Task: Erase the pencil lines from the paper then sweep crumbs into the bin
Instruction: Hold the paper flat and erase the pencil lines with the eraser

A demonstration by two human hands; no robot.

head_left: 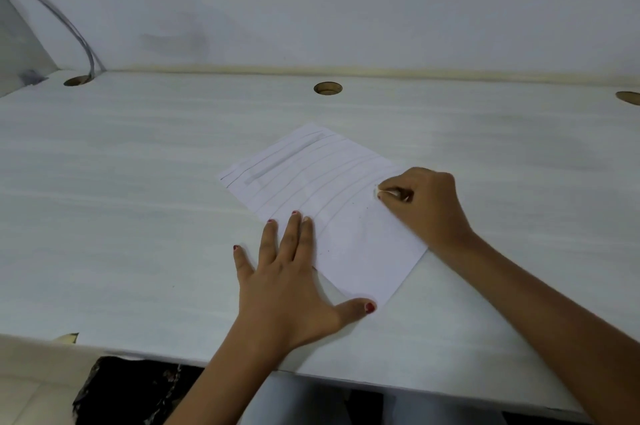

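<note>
A white sheet of paper (pixel 322 192) lies at an angle on the white desk (pixel 121 199). Several long pencil lines cross its far half; the near half looks mostly blank, with a few tiny dark crumbs. My left hand (pixel 287 279) lies flat with spread fingers, pressing down the sheet's near left edge. My right hand (pixel 426 206) pinches a small whitish eraser (pixel 381 194) and holds it against the paper near the sheet's right edge. No bin is in view.
Three round cable holes sit along the desk's back: left (pixel 77 80), middle (pixel 328 88) and far right (pixel 628 97). Grey cables (pixel 69 22) run down the wall into the left hole. The desk's front edge (pixel 381 381) is close below my arms.
</note>
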